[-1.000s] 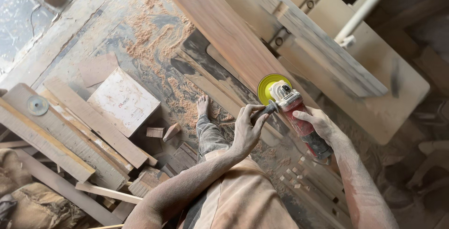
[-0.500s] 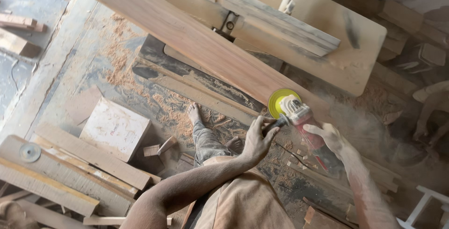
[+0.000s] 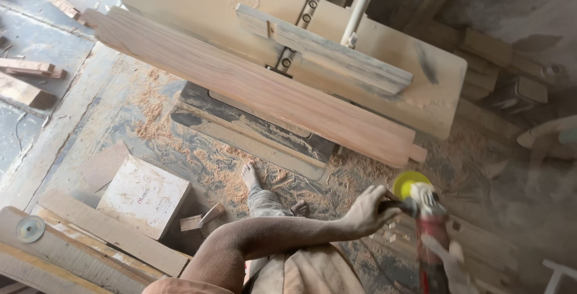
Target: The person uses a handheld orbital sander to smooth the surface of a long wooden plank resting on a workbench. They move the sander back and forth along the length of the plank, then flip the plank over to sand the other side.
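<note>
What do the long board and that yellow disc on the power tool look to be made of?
The long board looks like solid wood, bare and unvarnished: reddish-brown with grain lines along its length. The yellow disc on the red grinder seems to be a plastic or rubber backing pad, smooth and evenly coloured, though dust and blur leave that open.

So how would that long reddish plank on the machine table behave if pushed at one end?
The plank looks stiff and probably heavy. Its end overhangs the table, so it might pivot or tip. The dust coating could let it slide easily.

Red-bodied angle grinder (image 3: 425,217) with yellow disc guard, dust-coated and motion-blurred, disc end uppermost, at the frame's lower right.
</note>
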